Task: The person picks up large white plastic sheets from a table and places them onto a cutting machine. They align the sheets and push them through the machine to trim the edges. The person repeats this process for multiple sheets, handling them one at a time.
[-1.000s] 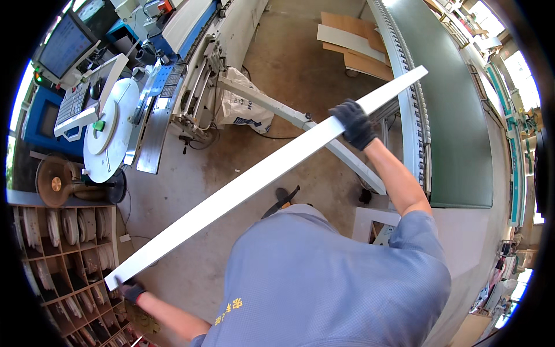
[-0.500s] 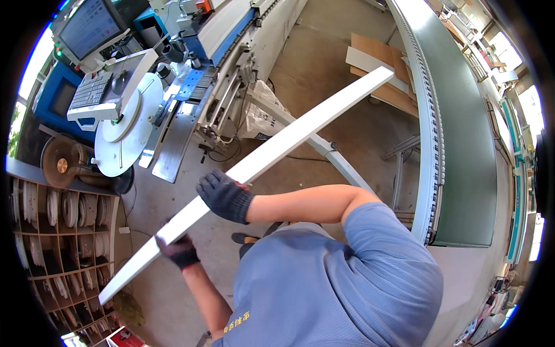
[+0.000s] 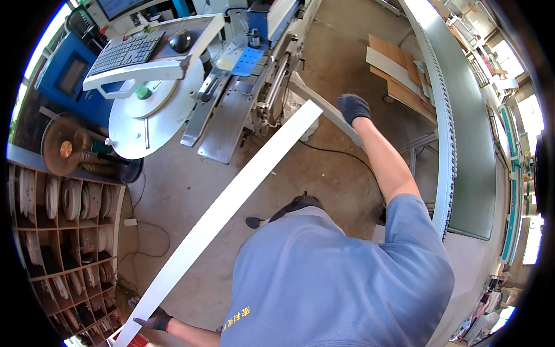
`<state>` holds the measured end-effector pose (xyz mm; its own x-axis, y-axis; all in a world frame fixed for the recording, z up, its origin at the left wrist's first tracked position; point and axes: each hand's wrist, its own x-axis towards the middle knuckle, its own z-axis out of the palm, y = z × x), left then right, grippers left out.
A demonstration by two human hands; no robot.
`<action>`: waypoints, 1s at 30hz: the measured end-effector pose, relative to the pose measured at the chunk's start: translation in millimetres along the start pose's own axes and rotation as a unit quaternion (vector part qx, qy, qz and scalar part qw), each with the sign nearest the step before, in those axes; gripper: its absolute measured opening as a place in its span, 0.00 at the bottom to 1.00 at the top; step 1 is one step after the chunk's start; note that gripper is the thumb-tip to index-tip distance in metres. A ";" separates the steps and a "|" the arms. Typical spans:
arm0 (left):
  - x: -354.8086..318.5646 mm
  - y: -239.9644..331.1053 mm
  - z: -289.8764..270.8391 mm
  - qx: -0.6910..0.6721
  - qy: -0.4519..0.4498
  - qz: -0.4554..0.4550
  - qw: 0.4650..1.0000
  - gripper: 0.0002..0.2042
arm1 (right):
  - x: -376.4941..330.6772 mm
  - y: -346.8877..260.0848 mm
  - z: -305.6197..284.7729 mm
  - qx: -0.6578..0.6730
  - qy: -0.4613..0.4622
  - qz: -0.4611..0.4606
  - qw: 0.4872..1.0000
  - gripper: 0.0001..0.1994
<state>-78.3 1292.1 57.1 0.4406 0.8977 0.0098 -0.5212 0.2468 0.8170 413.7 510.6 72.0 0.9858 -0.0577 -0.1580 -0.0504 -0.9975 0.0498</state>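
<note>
Long white panel (image 3: pixel 231 208) slanting from lower left up toward edge-banding machine (image 3: pixel 254 75), far end just beside its metal bed. Left hand (image 3: pixel 153 320), dark glove, closed around panel's near end. Right hand (image 3: pixel 353 107), gloved, off the panel, resting on grey support rail (image 3: pixel 324 107) beside the machine; grip unclear. Keyboard (image 3: pixel 124 52) above machine's white disc (image 3: pixel 153 110).

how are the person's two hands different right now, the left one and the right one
The left hand grips the near end of the long white board, low by the body; the right hand is off the board, beside its far end. The left arm stays tucked close; the right arm is stretched far forward. Whether the right hand touches the grey metal bar is unclear. Both hands wear dark gloves.
</note>
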 end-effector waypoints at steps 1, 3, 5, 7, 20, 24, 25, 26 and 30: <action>16.5 0.5 -19.9 -0.014 0.001 0.008 1.000 0.30 | 4.8 8.8 16.7 0.081 0.109 -0.012 0.991 0.14; 39.7 -9.1 -42.1 -0.057 0.021 0.000 0.998 0.27 | 23.1 26.0 68.7 0.237 0.317 -0.036 0.918 0.16; 37.3 -21.1 -41.4 -0.068 0.115 0.024 0.991 0.26 | 11.8 -21.9 76.8 0.339 0.208 -0.060 0.916 0.14; 36.9 -33.0 -58.7 -0.108 0.118 0.013 0.987 0.25 | -9.7 -78.7 85.1 0.379 0.111 -0.070 0.916 0.15; -4.3 -147.9 -75.9 -0.134 0.065 -0.014 0.989 0.31 | -24.7 -309.6 95.9 0.432 -0.051 -0.036 0.900 0.47; -13.0 -176.3 -48.3 -0.119 0.153 -0.052 0.980 0.32 | 15.3 -323.4 120.6 0.369 -0.022 -0.086 0.925 0.45; -16.9 -180.5 -41.1 -0.129 0.153 -0.057 0.978 0.31 | 21.6 -326.5 125.9 0.383 -0.022 -0.079 0.920 0.45; -19.8 -185.3 -33.3 -0.140 0.153 -0.062 0.976 0.30 | 27.9 -330.3 131.1 0.399 -0.022 -0.072 0.914 0.44; -29.1 -197.5 -6.8 -0.127 0.211 -0.077 0.966 0.28 | 25.4 -354.8 105.7 0.455 -0.025 -0.054 0.889 0.42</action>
<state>6.9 1219.7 -108.5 0.2169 0.8989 -0.3806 -0.6595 0.4224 0.6218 439.7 858.7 -53.8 0.9855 0.0614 -0.1579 -0.0870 -0.6164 -0.7826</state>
